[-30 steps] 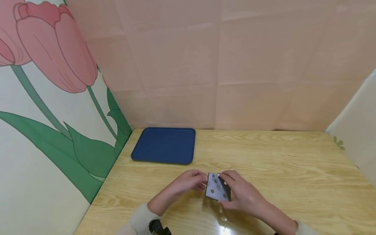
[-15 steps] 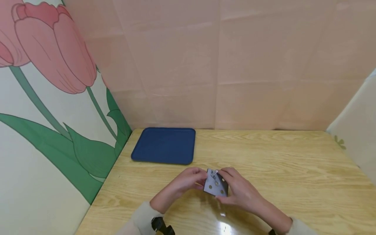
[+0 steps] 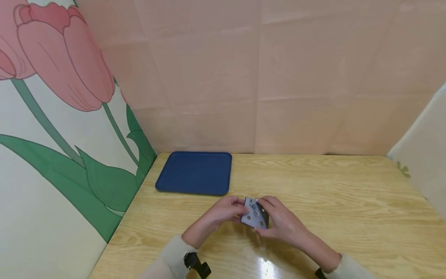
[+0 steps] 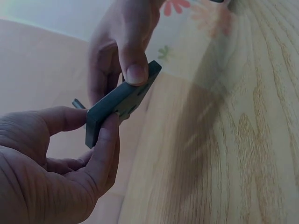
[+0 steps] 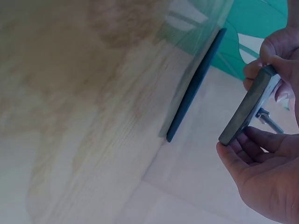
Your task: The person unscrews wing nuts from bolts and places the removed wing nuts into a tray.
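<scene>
A grey metal plate (image 3: pixel 256 217) with several round holes is held tilted above the table. Near its upper corner a silver bolt (image 3: pixel 254 202) sticks out from the face; its threaded shaft (image 5: pixel 271 123) shows in the right wrist view. My left hand (image 3: pixel 223 211) pinches the plate's left edge, thumb on the bolt side and fingers behind, as the left wrist view shows. From the other side my right hand (image 3: pixel 285 221) grips the plate, with the thumb at the lower edge and fingers near the upper one. The fingers hide part of the plate.
A blue rectangular tray (image 3: pixel 195 173) lies on the wooden table (image 3: pixel 331 193) at the back left. Behind stands a pinkish sheet (image 3: pixel 258 77), with a tulip-printed panel (image 3: pixel 69 155) at the left. A pale panel (image 3: pixel 428 147) closes the right side.
My left hand has closed in on the plate, and its thumb now lies on the plate's face. The plate and both hands have risen slightly in the head view, the plate a little leftward.
</scene>
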### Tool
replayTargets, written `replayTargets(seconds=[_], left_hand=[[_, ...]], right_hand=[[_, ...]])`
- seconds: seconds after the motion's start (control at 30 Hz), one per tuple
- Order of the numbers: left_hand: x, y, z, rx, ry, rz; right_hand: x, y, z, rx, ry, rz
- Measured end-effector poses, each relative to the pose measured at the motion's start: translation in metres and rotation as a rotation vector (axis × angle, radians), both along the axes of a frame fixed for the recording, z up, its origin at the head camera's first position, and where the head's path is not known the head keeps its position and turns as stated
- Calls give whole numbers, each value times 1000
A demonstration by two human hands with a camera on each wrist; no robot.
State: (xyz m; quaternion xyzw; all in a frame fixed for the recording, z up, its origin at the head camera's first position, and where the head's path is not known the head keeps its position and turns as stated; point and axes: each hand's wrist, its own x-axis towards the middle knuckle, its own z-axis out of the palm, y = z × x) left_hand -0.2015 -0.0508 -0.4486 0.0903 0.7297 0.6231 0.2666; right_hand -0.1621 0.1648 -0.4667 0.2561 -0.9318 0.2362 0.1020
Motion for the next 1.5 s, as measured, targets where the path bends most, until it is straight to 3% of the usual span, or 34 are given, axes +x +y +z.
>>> replayTargets(seconds=[0.3, 0.6, 0.73, 0.97, 1.5], left_hand=[[-10, 4, 0, -36, 5, 25], [-19, 6, 4, -87, -7, 60], [-22, 6, 2, -93, -15, 64], [-23, 6, 1, -86, -24, 59], [-23, 14, -1, -59, -41, 49]], right_hand=[[-10, 1, -2, -23, -1, 23], [-21, 4, -2, -99, -137, 55], [-25, 6, 1, -156, -159, 76], [-34, 4, 6, -211, -122, 108], [-48, -1, 12, -251, -232, 106]])
